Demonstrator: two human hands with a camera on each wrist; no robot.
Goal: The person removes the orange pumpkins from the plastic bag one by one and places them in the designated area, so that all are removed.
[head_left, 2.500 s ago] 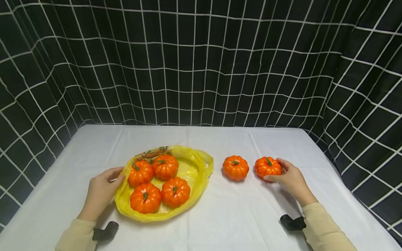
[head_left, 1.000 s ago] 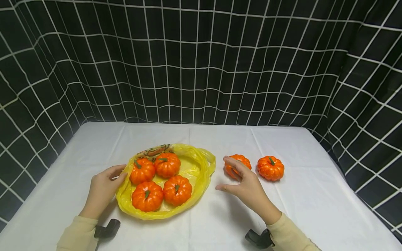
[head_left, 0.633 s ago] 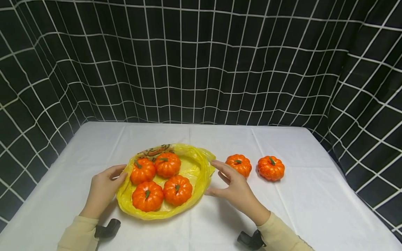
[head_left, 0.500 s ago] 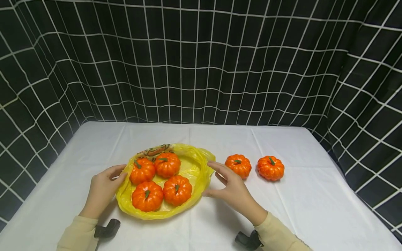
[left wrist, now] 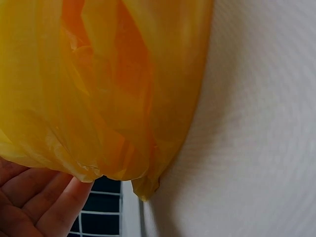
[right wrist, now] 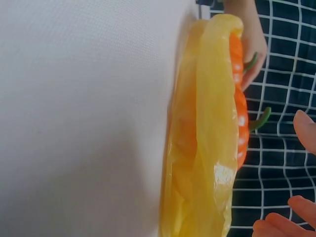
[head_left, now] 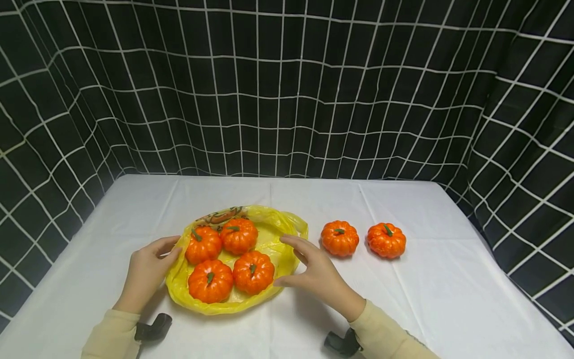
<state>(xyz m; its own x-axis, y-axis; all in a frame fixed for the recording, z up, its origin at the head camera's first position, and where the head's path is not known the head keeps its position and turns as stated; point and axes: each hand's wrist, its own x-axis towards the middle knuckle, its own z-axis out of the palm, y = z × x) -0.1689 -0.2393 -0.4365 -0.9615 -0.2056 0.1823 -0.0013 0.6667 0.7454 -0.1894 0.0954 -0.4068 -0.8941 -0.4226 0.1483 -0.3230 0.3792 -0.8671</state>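
Note:
Several orange pumpkins with green stems (head_left: 211,281) lie in a yellow plastic bag (head_left: 282,254) with its rim spread wide. My left hand (head_left: 145,271) touches the bag's left rim; in the left wrist view that hand's relaxed fingers (left wrist: 39,202) lie against the outside of the yellow plastic (left wrist: 113,123). Over the bag's right rim hovers my right hand (head_left: 327,279), thumb and fingers spread, holding nothing. In the right wrist view its fingers (right wrist: 286,227) are beside the bag (right wrist: 215,123), apart from the pumpkins (right wrist: 241,123).
Two more orange pumpkins, one nearer the bag (head_left: 339,238) and one farther right (head_left: 386,240), sit on the white-covered table (head_left: 358,199). A black curtain with a white grid (head_left: 287,99) hangs behind and along both sides.
My right hand has let go of the far-right pumpkin and moved left, past the other loose pumpkin, to the bag's right rim. My left hand has stayed at the left rim.

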